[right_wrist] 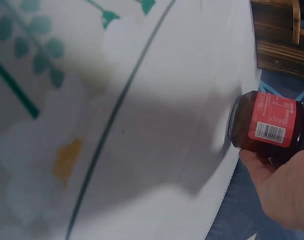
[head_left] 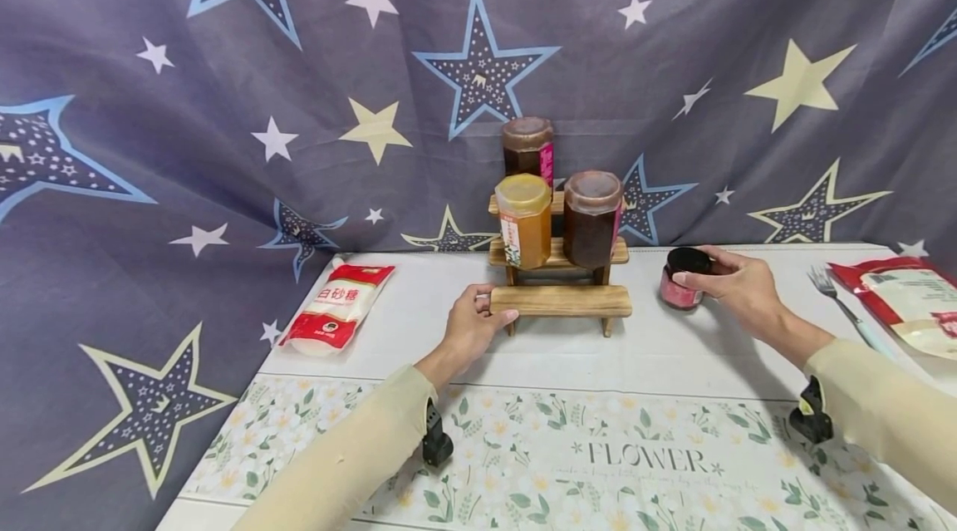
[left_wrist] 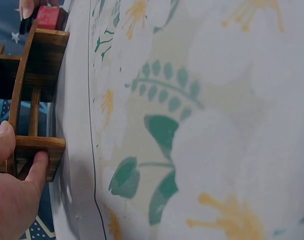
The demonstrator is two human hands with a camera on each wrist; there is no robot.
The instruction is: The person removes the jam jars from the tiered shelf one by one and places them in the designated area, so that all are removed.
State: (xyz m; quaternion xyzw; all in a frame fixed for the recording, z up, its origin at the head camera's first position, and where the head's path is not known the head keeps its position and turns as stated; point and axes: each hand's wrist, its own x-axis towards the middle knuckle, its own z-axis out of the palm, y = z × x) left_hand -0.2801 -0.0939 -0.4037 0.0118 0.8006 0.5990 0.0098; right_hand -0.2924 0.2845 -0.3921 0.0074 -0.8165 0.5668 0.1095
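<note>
A three-tier wooden rack (head_left: 562, 302) stands near the back of the table. My left hand (head_left: 469, 325) grips the left end of its lowest step, thumb on the front; the left wrist view shows fingers (left_wrist: 38, 172) at the step's end. On the middle step sit a yellow-lidded amber jar (head_left: 537, 233) and a dark jar (head_left: 586, 228); another dark jar (head_left: 521, 155) is on top, partly hidden behind them. To the rack's right, my right hand (head_left: 748, 288) holds a small black-lidded jar (head_left: 679, 293) upright, close over the table. Its red label carries a barcode (right_wrist: 270, 132).
A red and white sugar bag (head_left: 338, 308) lies at the left. On the right are a fork (head_left: 845, 305) and a red and white packet (head_left: 915, 298). A star-patterned curtain (head_left: 359, 57) hangs behind; a floral cloth (head_left: 523, 456) covers the table's front.
</note>
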